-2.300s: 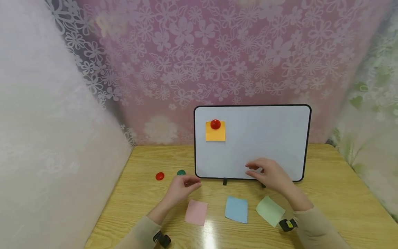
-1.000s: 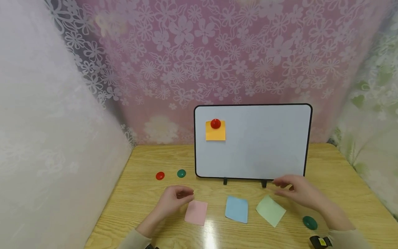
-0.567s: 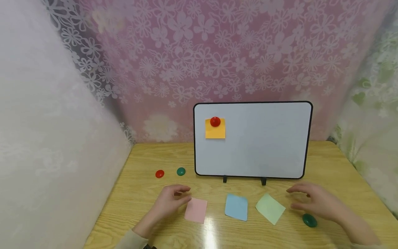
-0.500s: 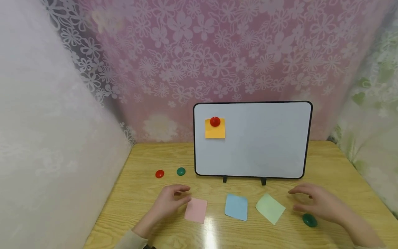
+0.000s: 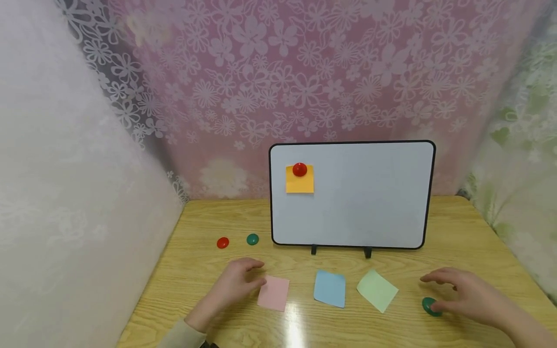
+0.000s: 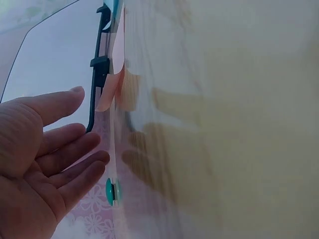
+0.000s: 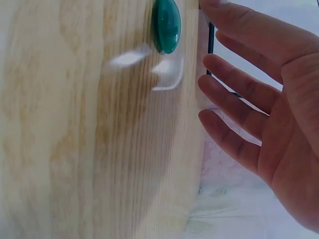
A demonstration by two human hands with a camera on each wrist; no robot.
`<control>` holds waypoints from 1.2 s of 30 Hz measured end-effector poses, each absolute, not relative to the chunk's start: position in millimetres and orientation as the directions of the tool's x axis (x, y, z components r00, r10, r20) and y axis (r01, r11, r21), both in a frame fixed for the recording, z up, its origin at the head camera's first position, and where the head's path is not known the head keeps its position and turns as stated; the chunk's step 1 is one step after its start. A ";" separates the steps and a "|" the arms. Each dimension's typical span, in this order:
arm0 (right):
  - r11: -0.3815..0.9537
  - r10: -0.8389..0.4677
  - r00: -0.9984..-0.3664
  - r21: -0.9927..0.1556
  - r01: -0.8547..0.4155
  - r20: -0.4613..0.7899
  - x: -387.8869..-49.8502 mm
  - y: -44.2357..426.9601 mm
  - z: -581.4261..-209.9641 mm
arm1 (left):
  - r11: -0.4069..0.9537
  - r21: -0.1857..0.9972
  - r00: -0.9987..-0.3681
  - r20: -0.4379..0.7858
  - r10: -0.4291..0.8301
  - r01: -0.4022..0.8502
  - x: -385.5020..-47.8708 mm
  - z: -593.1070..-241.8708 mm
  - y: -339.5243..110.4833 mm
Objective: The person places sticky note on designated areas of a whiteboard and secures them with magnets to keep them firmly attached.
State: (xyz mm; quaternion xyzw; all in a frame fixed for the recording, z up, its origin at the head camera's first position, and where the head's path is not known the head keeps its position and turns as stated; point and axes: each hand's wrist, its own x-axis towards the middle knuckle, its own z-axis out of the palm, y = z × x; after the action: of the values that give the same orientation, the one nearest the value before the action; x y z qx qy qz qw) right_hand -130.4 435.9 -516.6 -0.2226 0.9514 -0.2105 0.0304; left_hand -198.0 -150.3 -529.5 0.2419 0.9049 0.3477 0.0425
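Observation:
My right hand (image 5: 472, 297) hovers with spread, relaxed fingers at a round green magnet (image 5: 430, 306) on the table's right side. In the head view its thumb overlaps the magnet's edge; in the right wrist view the green magnet (image 7: 167, 26) lies on the wood, apart from the fingers. My left hand (image 5: 235, 282) is at the left edge of a pink sticky note (image 5: 273, 293), fingers loosely bent and holding nothing. The left wrist view shows that hand (image 6: 55, 154) with its palm bare. A blue sticky note (image 5: 329, 288) and a light green sticky note (image 5: 377, 290) lie between the hands.
Behind the notes stands a whiteboard (image 5: 361, 203) on small black feet (image 5: 368, 252). A red magnet (image 5: 300, 169) pins an orange sticky note (image 5: 300, 184) to it. Another red magnet (image 5: 223, 242) and a green magnet (image 5: 252, 239) lie left of the board.
My right hand has moved from in front of the whiteboard down and right to the green magnet. My left hand has drawn back from near the other green magnet to beside the pink note.

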 end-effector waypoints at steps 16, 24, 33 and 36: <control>0.828 -0.444 -0.896 -0.371 -0.421 0.026 -125.1 441.1 -521.6 | 0.742 0.471 -0.865 0.106 0.490 0.477 -196.8 -530.1 -139.2; 0.834 -0.457 -0.888 -0.369 -0.411 -0.043 -129.6 440.3 -520.3 | 0.765 0.452 -0.872 0.065 0.484 0.459 -198.4 -526.8 -136.1; 0.799 -0.498 -0.865 -0.422 -0.429 -0.063 -132.2 438.0 -522.2 | 0.771 0.452 -0.875 0.049 0.481 0.449 -198.4 -522.3 -131.8; 0.775 -0.519 -0.853 -0.446 -0.448 -0.044 -131.7 437.9 -523.4 | 0.773 0.453 -0.877 0.045 0.478 0.444 -197.8 -520.1 -130.0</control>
State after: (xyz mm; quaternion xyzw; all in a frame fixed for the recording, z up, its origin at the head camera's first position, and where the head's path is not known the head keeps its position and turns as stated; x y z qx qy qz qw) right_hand -131.7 437.9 -523.4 -0.2578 0.9383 -0.2151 0.0828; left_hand -197.8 -130.0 -520.1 0.2450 0.9409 0.2311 0.0362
